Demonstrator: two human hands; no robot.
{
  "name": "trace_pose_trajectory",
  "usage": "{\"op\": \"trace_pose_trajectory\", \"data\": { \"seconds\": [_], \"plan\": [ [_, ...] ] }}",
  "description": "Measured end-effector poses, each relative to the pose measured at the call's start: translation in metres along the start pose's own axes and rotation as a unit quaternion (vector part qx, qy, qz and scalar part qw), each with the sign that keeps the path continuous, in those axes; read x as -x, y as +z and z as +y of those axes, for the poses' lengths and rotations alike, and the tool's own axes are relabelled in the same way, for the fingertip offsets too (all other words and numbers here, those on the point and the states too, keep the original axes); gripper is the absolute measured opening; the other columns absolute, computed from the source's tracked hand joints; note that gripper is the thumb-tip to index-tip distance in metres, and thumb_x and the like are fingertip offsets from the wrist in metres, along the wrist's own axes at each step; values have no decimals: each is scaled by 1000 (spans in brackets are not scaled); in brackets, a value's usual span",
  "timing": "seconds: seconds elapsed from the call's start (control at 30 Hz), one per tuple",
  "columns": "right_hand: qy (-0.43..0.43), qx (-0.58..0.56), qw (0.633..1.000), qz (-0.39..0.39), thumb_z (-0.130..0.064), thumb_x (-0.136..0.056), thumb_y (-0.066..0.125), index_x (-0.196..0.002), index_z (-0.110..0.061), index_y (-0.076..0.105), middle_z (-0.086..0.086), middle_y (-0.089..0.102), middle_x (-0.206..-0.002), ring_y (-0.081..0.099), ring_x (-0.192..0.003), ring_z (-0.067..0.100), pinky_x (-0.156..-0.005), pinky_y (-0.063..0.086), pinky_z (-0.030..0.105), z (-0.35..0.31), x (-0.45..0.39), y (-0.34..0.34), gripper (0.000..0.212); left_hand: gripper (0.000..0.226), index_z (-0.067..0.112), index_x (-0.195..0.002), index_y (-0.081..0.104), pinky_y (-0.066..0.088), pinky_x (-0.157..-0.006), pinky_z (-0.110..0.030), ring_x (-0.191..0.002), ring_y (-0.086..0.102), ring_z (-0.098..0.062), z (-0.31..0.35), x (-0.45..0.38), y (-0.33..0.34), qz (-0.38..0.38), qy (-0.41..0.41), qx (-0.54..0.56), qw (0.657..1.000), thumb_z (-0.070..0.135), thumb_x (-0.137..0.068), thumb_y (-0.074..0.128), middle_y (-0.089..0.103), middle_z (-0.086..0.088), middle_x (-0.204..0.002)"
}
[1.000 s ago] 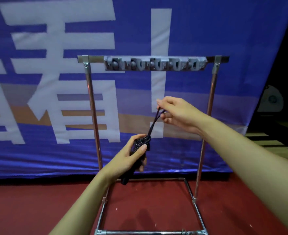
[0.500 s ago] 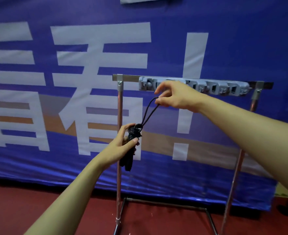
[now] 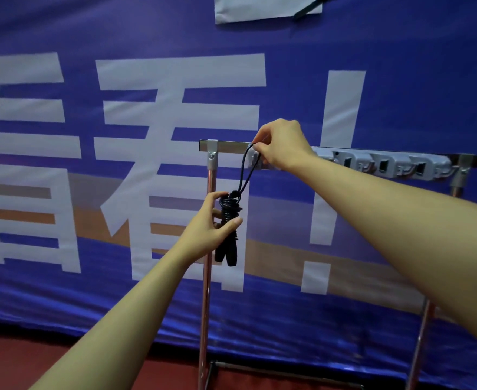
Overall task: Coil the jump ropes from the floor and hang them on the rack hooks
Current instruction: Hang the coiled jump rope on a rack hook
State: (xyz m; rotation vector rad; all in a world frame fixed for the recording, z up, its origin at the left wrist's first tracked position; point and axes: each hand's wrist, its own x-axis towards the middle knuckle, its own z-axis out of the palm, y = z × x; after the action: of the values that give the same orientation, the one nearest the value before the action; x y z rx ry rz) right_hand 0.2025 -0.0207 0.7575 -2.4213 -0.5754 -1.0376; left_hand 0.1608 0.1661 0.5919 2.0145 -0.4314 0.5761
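While the left hand grips the coiled jump rope, the right hand pinches its loop at the rack rail's left end, before a banner reading "看!".

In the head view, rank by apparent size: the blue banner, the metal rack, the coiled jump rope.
1. blue banner
2. metal rack, partly cut off at the frame's bottom
3. coiled jump rope

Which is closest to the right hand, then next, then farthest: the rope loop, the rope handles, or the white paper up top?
1. Rope loop: pinched in the right hand, at the rack bar.
2. Rope handles: lower, below the left hand.
3. White paper: far above, on the banner.
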Motion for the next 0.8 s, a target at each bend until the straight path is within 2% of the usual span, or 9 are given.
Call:
{"op": "trace_pose_trajectory", "data": {
  "seconds": [0.17,0.27,0.33,0.4,0.47,0.53,0.63,0.7,0.8],
  "plan": [
    [7,63,998,-24,-9,-94,63,-95,-20,79,8,74,-87,72,-72,25,-79,63,41,5,2,15,19,66,37,-149,34,48,-68,-11,-89,62,2,-12,-4,6,-14,-9,-32,999,41,-95,72,56,17,-105],
    [-6,66,998,-13,-12,-95,61,-90,-21,76,7,71,-82,70,-67,28,-69,63,46,13,15,21,18,68,38,-150,33,48,-71,-10,-94,60,4,-23,-1,13,-11,-15,-24,1000,43,-94,73,60,7,-114],
    [-30,54,998,-13,-14,-97,61,-93,-17,74,5,70,-82,70,-71,27,-70,62,47,14,30,20,14,71,39,-150,32,53,-73,-15,-95,63,1,-28,1,17,-18,-15,-18,1000,43,-93,74,59,0,-122],
    [-50,30,998,-4,-16,-97,64,-104,-15,73,4,73,-93,70,-80,24,-78,60,45,15,50,18,11,76,42,-151,28,62,-78,-29,-94,71,-7,-33,5,19,-28,-17,-11,999,45,-91,75,61,-3,-127],
    [-71,16,997,1,-22,-96,67,-119,-15,70,1,73,-106,69,-93,20,-88,58,43,18,76,12,24,83,45,-153,25,62,-88,-41,-95,74,-11,-40,15,20,-32,-29,-10,999,49,-88,76,61,-1,-130],
    [-97,23,995,-21,-32,-97,66,-125,-20,66,-3,69,-115,66,-101,17,-88,57,43,26,111,0,30,82,44,-152,27,61,-90,-43,-94,74,-11,-48,31,20,-31,-45,-12,998,50,-87,77,62,3,-128],
    [-114,75,986,-93,-49,-98,60,-130,-32,61,-11,60,-128,60,-111,14,-84,55,37,50,183,-20,36,65,39,-143,43,60,-81,-33,-83,70,-8,-58,71,33,-39,-60,-14,997,42,-89,79,67,4,-119],
    [-107,91,982,-127,-57,-97,55,-129,-38,60,-15,56,-129,58,-112,14,-84,57,42,70,239,-28,37,54,33,-137,51,56,-74,-21,-79,68,-6,-64,108,53,-72,-61,-18,995,34,-90,79,67,3,-115],
    [-81,118,972,-187,-64,-95,46,-128,-40,60,-19,54,-128,56,-112,14,-82,58,46,108,330,-22,44,47,32,-129,56,53,-71,-15,-82,70,-9,-73,173,95,-147,-55,-24,987,35,-89,80,67,5,-113]
  ]
}}
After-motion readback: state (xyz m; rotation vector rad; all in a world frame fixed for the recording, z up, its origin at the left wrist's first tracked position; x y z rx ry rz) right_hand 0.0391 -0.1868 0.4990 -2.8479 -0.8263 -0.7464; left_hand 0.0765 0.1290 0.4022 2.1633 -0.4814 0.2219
